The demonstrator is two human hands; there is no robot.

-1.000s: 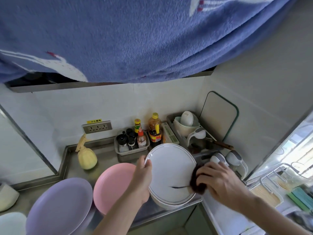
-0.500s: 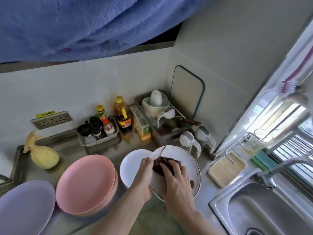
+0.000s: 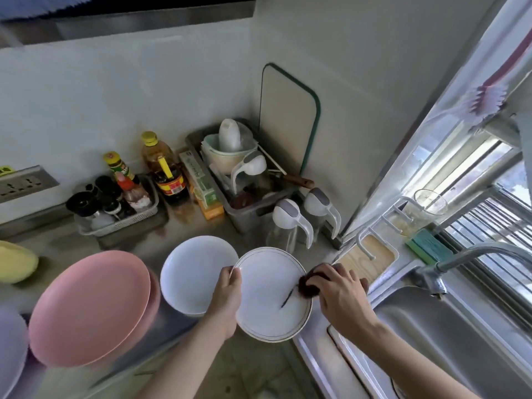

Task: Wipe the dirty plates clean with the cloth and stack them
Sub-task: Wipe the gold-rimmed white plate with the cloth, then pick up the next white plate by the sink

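Note:
My left hand [image 3: 229, 292] grips the left rim of a white plate with a thin dark rim line [image 3: 264, 315], held over the counter's front edge. My right hand [image 3: 339, 292] presses a dark brown cloth [image 3: 306, 286] against the plate's right rim. A dark streak marks the plate's middle. A plain white plate [image 3: 193, 272] lies on the counter just left of the held one. Further left sit stacked pink plates [image 3: 86, 306], and a purple plate [image 3: 8, 349] shows at the left edge.
A steel sink [image 3: 460, 335] with a tap [image 3: 431, 277] lies to the right. Behind the plates stand a condiment basket [image 3: 118, 223], sauce bottles [image 3: 169, 180], a grey dish bin [image 3: 244, 214], two glass dispensers [image 3: 290, 226] and a cutting board [image 3: 288, 116] against the wall.
The cloth hand slid from the plate's upper middle to its right rim. The view swung right and down, bringing the sink in and the blue fabric out of sight.

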